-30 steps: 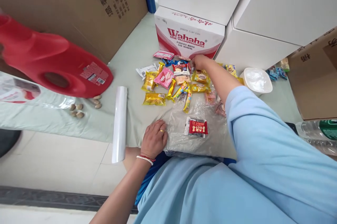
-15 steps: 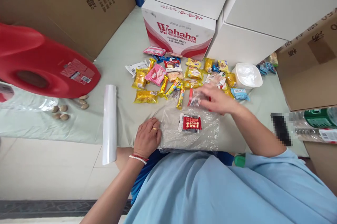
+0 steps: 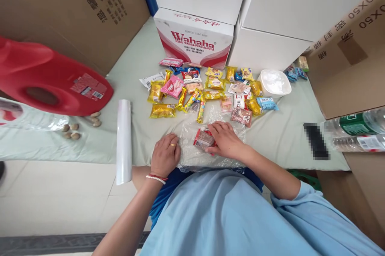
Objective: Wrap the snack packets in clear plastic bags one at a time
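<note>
A crumpled sheet of clear plastic film (image 3: 192,157) lies on the pale green cloth (image 3: 141,71) in front of me. My left hand (image 3: 165,155), fingers curled, presses on the film's left edge. My right hand (image 3: 226,140) rests on the film and grips a clear-wrapped snack packet (image 3: 202,139), which lies over a red packet in the film's middle. Several loose snack packets (image 3: 210,89) in yellow, pink and blue are spread just beyond the film.
A white roll of film (image 3: 124,141) lies left of my left hand. At the far left is a red jug (image 3: 45,79) with small nuts (image 3: 70,131) beside it. Behind stand a Wahaha carton (image 3: 192,41), white boxes, brown cartons and a white tub (image 3: 273,82). Water bottles (image 3: 357,131) lie at right.
My right hand came back from the far pile with a clear-wrapped packet and set it down on the red packet on the film. My left hand stayed at the film's edge.
</note>
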Demonstrator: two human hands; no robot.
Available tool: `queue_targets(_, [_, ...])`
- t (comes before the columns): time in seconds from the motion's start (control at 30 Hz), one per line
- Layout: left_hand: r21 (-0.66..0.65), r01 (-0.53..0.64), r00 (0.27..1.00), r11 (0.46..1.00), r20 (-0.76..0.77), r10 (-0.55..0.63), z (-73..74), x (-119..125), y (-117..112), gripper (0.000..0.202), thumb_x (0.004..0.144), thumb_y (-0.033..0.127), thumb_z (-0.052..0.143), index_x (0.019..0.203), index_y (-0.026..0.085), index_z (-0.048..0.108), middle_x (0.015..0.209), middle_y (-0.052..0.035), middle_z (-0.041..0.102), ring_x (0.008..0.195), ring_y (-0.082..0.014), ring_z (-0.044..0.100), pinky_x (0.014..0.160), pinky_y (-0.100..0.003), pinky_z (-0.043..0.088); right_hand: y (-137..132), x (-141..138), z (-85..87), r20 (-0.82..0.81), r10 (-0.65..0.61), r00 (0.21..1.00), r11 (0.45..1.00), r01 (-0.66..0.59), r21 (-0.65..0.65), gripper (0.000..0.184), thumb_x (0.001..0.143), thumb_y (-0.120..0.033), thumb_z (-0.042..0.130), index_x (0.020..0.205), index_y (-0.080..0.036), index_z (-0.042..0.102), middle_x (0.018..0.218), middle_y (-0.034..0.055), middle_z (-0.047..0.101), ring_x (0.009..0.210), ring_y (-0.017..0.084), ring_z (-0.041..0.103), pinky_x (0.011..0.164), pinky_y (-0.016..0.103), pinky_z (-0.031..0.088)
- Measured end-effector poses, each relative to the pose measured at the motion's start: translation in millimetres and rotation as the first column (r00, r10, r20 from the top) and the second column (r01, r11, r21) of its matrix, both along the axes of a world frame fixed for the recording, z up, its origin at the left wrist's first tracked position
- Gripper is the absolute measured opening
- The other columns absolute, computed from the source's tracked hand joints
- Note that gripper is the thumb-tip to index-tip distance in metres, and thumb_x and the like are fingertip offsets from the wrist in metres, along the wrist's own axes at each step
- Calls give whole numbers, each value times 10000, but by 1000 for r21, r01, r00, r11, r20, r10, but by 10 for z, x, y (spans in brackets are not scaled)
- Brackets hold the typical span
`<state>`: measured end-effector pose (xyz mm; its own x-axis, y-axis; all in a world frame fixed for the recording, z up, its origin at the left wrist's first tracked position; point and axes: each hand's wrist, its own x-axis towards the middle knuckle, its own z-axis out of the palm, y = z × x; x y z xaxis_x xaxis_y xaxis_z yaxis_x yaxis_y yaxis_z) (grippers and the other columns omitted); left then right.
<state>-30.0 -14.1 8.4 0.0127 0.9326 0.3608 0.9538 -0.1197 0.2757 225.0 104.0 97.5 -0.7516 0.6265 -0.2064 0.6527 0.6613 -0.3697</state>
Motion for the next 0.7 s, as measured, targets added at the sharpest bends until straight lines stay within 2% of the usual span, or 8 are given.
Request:
queue_targets(0.1, [38,-21,997,999,79,17,-10,-17,-17,269,947,178,509,1161,202,670,1228,-150,708,1238,-307,631,1030,-489,521,-66,48,-56,-12,16,1000,1000,-16,9,746,905,-406,759,1566,-225,466,1577,200,492,1527,402,324,1236,708,193])
queue_targets(0.17, [105,-69,989,992,139,54,30,-18,-45,270,927,166,521,1142,216,676,1219,-147,696,1240,-302,628,1041,-504,532,-87,80,-64,-30,22,999,1000,-21,20,663,922,-306,715,1546,-249,499,1574,179,500,1530,391,323,1234,706,205])
queue_targets(0.27, [189,-111,983,976,166,80,203,38,-90,242,908,138,542,1086,229,678,1198,-133,684,1272,-305,616,1066,-531,527,-96,91,-37,-97,-6,995,999,11,51,592,948,-304,658,1523,-247,531,1551,168,520,1516,382,333,1232,670,249])
queue_targets(0.33, [181,-60,988,982,148,33,366,125,-94,245,909,120,545,1076,241,678,1135,-106,699,1283,-302,617,1075,-532,518,-96,60,-16,-144,-21,989,997,32,72,500,985,-316,597,1482,-262,574,1503,143,567,1488,357,366,1233,611,288])
queue_targets(0.4, [111,39,992,993,113,-52,516,238,-58,308,924,112,524,1148,256,679,1143,-94,713,1307,-297,606,1077,-519,508,-91,17,-10,-141,-62,988,993,75,88,440,1000,-266,540,1434,-263,616,1447,133,605,1442,344,409,1207,561,339])
queue_targets(0.5, [-81,215,977,973,31,-213,626,395,72,492,931,111,499,1378,283,610,1420,-110,643,1400,-298,539,1139,-526,448,-63,-3,-27,-94,-117,989,991,123,56,466,966,-193,542,1424,-229,623,1397,148,621,1368,345,455,1134,526,416])
queue_targets(0.6, [-269,343,930,900,-35,-365,594,456,249,655,879,123,578,1508,289,506,1572,-111,539,1462,-313,478,1222,-550,343,-20,65,-58,-104,-77,992,997,76,-13,525,937,-195,600,1462,-209,592,1423,134,608,1362,323,449,1129,496,426])
queue_targets(0.7, [-359,371,907,856,-55,-417,522,419,405,730,852,188,666,1546,246,448,1536,-140,564,1435,-321,496,1236,-534,307,10,173,-105,-104,-33,994,999,29,-31,568,914,-181,642,1478,-222,590,1455,126,593,1368,314,448,1131,483,421])
